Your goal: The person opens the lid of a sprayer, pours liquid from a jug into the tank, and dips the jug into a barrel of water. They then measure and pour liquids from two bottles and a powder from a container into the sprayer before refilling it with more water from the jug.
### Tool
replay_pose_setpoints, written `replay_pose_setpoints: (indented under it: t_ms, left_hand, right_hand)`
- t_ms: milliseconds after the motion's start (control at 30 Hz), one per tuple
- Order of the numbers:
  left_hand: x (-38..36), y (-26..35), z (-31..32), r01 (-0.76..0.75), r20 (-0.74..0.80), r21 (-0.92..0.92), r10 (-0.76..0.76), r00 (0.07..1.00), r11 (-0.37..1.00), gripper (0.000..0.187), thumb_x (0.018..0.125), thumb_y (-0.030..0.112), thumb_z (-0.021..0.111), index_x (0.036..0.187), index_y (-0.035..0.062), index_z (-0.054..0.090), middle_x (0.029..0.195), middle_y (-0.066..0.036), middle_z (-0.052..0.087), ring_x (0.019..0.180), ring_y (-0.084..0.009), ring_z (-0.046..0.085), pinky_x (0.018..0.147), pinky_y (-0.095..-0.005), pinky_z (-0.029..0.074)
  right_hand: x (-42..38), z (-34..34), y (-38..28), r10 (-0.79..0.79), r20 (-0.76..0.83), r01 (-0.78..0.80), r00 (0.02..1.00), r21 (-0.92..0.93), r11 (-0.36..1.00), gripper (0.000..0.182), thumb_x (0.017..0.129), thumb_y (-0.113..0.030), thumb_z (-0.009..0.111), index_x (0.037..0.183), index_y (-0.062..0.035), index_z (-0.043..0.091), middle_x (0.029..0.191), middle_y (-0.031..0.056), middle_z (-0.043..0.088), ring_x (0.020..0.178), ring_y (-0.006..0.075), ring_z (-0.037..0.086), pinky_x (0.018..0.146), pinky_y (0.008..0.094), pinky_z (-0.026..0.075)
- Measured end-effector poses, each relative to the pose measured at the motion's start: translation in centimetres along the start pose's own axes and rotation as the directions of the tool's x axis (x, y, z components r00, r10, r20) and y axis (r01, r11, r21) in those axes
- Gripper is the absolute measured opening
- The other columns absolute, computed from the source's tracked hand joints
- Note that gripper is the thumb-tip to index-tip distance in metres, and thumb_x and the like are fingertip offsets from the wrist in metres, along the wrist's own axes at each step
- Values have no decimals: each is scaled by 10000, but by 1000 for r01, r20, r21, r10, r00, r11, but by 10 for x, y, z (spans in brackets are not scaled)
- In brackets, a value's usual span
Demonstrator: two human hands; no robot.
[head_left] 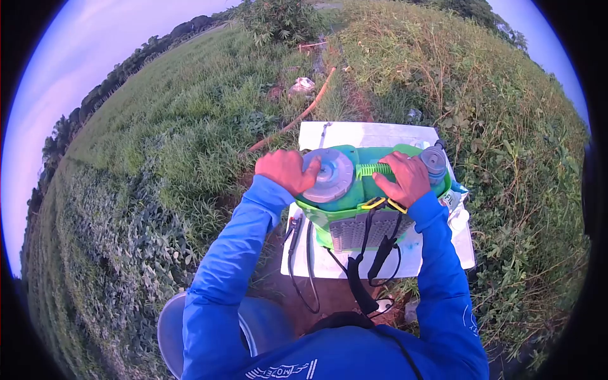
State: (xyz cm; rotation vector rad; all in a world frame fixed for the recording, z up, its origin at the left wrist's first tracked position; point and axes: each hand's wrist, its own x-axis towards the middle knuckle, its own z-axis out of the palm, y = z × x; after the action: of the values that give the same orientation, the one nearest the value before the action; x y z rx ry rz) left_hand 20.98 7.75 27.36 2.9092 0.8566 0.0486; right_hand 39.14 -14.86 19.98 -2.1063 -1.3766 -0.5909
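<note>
Head cam: green sprayer tank (345, 218) upright on white counter (457, 252); your L grip (286, 172) closed on its round lid (327, 177), R grip (405, 179) wrapped round ribbed handle (373, 170).
Uneven push from either side could tip it, prob. w/ a spill if lid's loose; dangling straps (361, 285) might snag. Tank's boxy, grey perforated panel (364, 233) facing you; lid's cloudy grey.

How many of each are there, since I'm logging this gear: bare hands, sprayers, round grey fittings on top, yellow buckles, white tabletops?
Bare hands: 2
Sprayer: 1
Round grey fittings: 2
Yellow buckles: 2
White tabletop: 1
Total: 8
</note>
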Motion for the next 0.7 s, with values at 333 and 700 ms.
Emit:
replay_pose_setpoints:
  t_ms: [333, 700]
  left_hand:
    - [33, -4, 50, -240, -506, 80, 247, 827, 968, 630, 937, 608, 522, 769, 46, 749, 770, -230, 718, 780, -452, 714, 733, -550, 562]
    - [15, 5, 16, 1, -308, 52, 15, 951, 999, 673, 925, 642, 525, 1121, 22, 697, 1114, -245, 714, 992, -421, 706, 837, -540, 550]
  right_hand:
    - [-3, 4, 6, 34, -3, -33, 999, 51, 998, 421, 816, -434, 701, 1003, -58, 678, 942, 148, 678, 904, 369, 650, 842, 493, 445]
    - [-3, 5, 6, 86, 44, -90, 995, 97, 991, 462, 813, -460, 672, 972, -26, 672, 986, 179, 676, 973, 380, 640, 968, 530, 427]
